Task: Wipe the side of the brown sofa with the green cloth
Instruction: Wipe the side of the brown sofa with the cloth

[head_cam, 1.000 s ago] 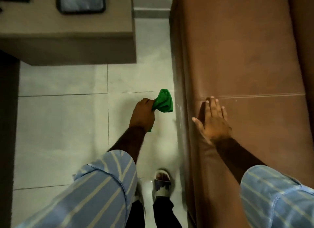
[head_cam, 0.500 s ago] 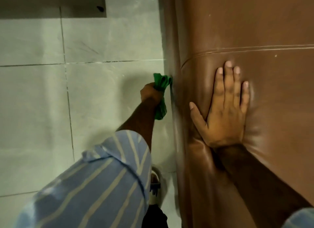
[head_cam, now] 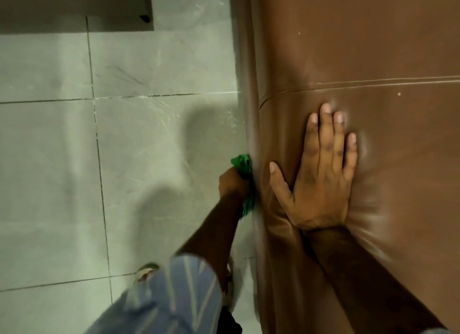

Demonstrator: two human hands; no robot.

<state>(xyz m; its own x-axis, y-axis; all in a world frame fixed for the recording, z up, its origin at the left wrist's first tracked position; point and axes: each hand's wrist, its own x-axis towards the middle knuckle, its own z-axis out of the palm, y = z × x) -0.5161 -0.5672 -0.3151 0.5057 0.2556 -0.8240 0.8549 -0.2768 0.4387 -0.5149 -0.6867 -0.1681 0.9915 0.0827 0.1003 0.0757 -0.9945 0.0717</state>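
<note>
Green cloth pressed to the sofa's side, low by the floor.

The brown sofa (head_cam: 361,47) fills the right of the view, its padded top dimpled under weight; pale floor tiles (head_cam: 149,147) spread to the left; the right hand (head_cam: 321,181) lies flat on the top, fingers spread and gripping nothing; the left hand (head_cam: 232,184) is closed tight round the bunched green cloth (head_cam: 245,165), which touches the sofa's vertical side; a striped blue sleeve (head_cam: 174,299) sits nearest.
</note>
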